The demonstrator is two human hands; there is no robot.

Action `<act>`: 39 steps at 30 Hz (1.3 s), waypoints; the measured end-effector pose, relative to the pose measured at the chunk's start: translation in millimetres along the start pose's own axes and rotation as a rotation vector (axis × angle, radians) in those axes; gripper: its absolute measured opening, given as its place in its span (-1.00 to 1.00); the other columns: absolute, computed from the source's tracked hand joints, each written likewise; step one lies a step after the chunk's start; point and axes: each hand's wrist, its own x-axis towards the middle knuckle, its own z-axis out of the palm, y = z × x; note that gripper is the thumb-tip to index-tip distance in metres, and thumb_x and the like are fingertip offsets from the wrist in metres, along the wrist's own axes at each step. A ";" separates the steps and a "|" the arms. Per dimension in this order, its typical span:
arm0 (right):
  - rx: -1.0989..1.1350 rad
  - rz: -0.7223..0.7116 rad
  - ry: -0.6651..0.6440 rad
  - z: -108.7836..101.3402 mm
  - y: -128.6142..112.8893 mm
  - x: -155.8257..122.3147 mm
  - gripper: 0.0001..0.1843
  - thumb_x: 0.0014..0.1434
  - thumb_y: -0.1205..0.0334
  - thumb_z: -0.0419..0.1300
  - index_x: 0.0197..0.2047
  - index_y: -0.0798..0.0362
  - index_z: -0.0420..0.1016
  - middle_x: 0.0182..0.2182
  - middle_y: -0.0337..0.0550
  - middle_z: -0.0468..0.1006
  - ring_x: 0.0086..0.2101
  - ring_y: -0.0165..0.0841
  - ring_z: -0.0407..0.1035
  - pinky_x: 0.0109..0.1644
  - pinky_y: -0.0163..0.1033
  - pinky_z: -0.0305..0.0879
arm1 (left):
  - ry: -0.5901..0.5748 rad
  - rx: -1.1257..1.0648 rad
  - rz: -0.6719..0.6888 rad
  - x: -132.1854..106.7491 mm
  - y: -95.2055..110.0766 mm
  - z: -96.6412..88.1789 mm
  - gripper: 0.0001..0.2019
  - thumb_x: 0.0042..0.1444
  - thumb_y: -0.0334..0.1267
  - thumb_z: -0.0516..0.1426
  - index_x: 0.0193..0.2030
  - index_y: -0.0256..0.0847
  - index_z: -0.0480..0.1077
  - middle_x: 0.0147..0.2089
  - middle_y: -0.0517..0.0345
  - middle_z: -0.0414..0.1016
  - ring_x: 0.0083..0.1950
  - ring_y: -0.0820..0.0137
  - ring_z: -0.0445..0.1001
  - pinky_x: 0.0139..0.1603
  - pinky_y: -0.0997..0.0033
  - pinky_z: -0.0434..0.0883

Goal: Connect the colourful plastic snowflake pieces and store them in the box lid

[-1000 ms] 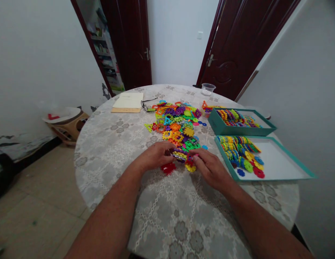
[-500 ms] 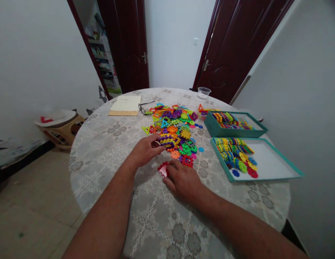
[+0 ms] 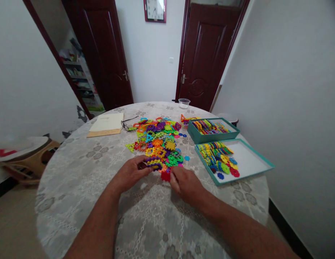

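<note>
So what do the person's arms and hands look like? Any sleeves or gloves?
The left arm and right arm are bare, no sleeve in view. The left hand and right hand wear no gloves; no watch or ring shows.

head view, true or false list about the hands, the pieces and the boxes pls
The left hand holds a stack of pieces. True.
The right hand rests in the tray. False: it is over the table, at a red piece.
The box and the tray both hold pieces. True.
The glasses lie right of the box. False: they lie left of the pile, by the notebook.
</note>
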 end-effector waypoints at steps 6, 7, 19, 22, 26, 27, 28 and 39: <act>0.185 0.130 0.170 -17.0 17.8 5.7 -0.75 0.42 0.22 0.00 -0.27 0.01 0.43 -0.38 -0.14 0.55 -0.36 -0.31 0.40 -0.24 -0.24 0.16 | -0.205 -0.037 0.005 -2.2 -2.3 11.6 -0.68 0.14 -0.12 0.28 0.01 -0.17 0.58 -0.09 0.10 0.66 -0.09 0.28 0.57 -0.08 0.38 0.45; 0.201 0.139 0.174 -17.8 18.4 5.8 -0.75 0.43 0.20 0.00 -0.27 0.01 0.44 -0.39 -0.15 0.54 -0.36 -0.31 0.40 -0.23 -0.23 0.17 | -0.224 -0.052 0.005 -2.2 -2.7 14.6 -0.68 0.14 -0.14 0.28 0.01 -0.16 0.57 -0.09 0.10 0.66 -0.10 0.29 0.57 -0.09 0.39 0.45; 0.299 0.027 -0.071 -6.3 8.4 0.4 -0.67 0.49 0.17 0.01 -0.28 0.03 0.49 -0.35 -0.16 0.57 -0.32 -0.33 0.39 -0.20 -0.24 0.15 | -0.212 0.162 0.061 -1.2 -7.3 26.8 -0.77 0.11 -0.25 0.30 -0.07 -0.13 0.61 -0.21 0.15 0.67 -0.22 0.33 0.54 -0.17 0.43 0.38; 0.324 0.013 -0.077 -4.5 6.9 -0.4 -0.67 0.50 0.17 0.01 -0.27 0.04 0.50 -0.34 -0.16 0.58 -0.32 -0.34 0.41 -0.20 -0.25 0.17 | -0.231 0.207 0.092 -1.6 -7.2 24.2 -0.74 0.10 -0.28 0.30 -0.04 -0.11 0.62 -0.18 0.15 0.68 -0.20 0.34 0.55 -0.18 0.45 0.36; 0.397 -0.016 -0.091 -5.1 3.8 -1.1 -0.65 0.51 0.17 -0.01 -0.19 0.03 0.57 -0.29 -0.15 0.62 -0.27 -0.32 0.46 -0.14 -0.24 0.24 | -0.269 0.240 0.140 -3.0 -1.8 23.6 -0.78 0.11 -0.32 0.28 -0.08 -0.13 0.62 -0.21 0.16 0.67 -0.26 0.38 0.52 -0.23 0.46 0.32; 0.415 -0.020 -0.095 -6.5 2.8 -1.2 -0.64 0.52 0.17 -0.02 -0.17 0.03 0.58 -0.27 -0.14 0.63 -0.26 -0.32 0.47 -0.12 -0.24 0.25 | -0.271 0.244 0.145 -3.5 -0.1 23.7 -0.79 0.12 -0.32 0.27 -0.09 -0.13 0.62 -0.24 0.17 0.66 -0.29 0.39 0.51 -0.25 0.47 0.31; 0.432 -0.025 -0.100 -8.1 1.9 -1.4 -0.64 0.52 0.17 -0.01 -0.13 0.03 0.60 -0.25 -0.13 0.64 -0.24 -0.31 0.49 -0.11 -0.23 0.27 | -0.273 0.246 0.148 -4.0 1.6 23.7 -0.80 0.12 -0.33 0.26 -0.10 -0.13 0.61 -0.26 0.18 0.65 -0.30 0.40 0.49 -0.26 0.47 0.29; 0.319 0.039 -0.146 -8.7 -11.4 -2.2 -0.72 0.33 0.21 0.27 0.09 0.04 0.56 -0.11 -0.06 0.65 -0.15 -0.26 0.48 -0.06 -0.20 0.27 | -0.311 0.203 0.135 -1.9 -1.6 27.5 -0.80 0.12 -0.30 0.23 -0.12 -0.15 0.62 -0.26 0.17 0.62 -0.27 0.37 0.47 -0.22 0.46 0.31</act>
